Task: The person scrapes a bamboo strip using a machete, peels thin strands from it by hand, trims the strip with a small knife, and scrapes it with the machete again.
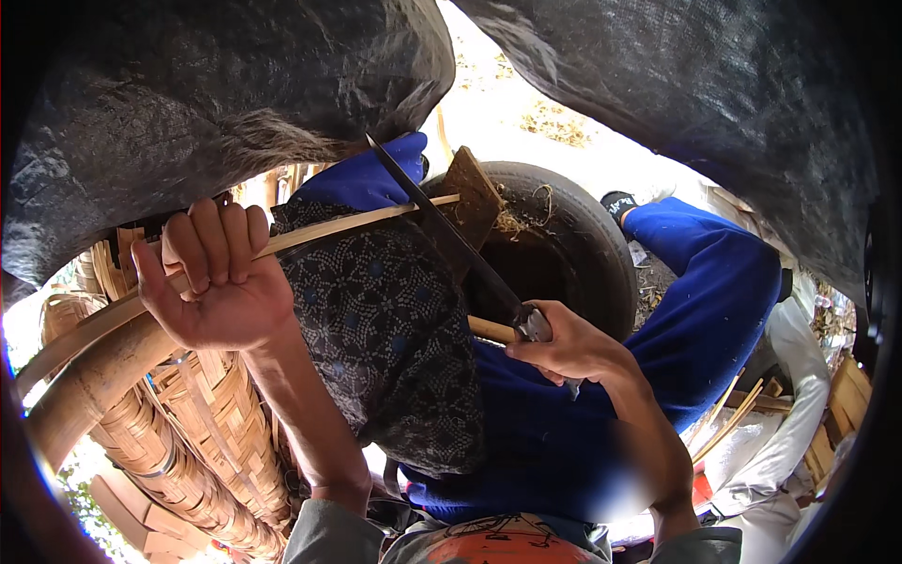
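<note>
My left hand has its fingers curled round a long pale bamboo strip. The strip runs from the lower left, across a dark patterned cloth over my leg, to a wooden block. In my right hand is a long knife with a dark blade, slanting up to the left. The blade crosses the strip near its far end; whether it cuts in, I cannot tell. A short light rod shows beside the knife's grip, its other end hidden by my right hand.
An old tyre lies between my blue-trousered legs, with shavings by the block. A thick bamboo pole and woven bamboo rolls are at the left. Dark sheeting hangs overhead; white sacks lie right.
</note>
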`<action>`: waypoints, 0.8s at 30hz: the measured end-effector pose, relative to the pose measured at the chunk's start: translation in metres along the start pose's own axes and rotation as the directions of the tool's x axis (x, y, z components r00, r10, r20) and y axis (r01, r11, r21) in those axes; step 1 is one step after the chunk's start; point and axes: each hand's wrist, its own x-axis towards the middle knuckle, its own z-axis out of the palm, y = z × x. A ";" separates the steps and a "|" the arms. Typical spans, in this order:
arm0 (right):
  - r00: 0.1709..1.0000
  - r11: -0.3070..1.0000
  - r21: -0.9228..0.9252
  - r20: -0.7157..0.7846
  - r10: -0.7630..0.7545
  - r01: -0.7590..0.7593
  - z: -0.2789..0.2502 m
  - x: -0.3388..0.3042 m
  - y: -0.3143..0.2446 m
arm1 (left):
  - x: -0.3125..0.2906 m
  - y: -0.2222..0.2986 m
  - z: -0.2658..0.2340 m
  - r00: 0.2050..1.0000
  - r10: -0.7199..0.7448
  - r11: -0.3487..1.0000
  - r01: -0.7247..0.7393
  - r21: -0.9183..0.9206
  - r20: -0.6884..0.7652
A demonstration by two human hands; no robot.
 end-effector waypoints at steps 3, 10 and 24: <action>1.000 1.000 0.024 0.004 0.000 0.000 0.002 0.000 -0.005 | 0.003 0.002 0.003 0.993 -0.060 0.996 0.066 -0.060 0.101; 0.999 0.999 -0.035 -0.045 0.002 -0.003 0.003 -0.003 -0.006 | -0.011 -0.061 -0.014 0.983 -0.184 0.949 0.178 0.260 0.001; 0.994 0.995 -0.084 -0.096 0.047 -0.055 0.005 -0.005 -0.013 | -0.029 -0.088 -0.020 0.980 -0.110 0.979 0.136 0.155 -0.164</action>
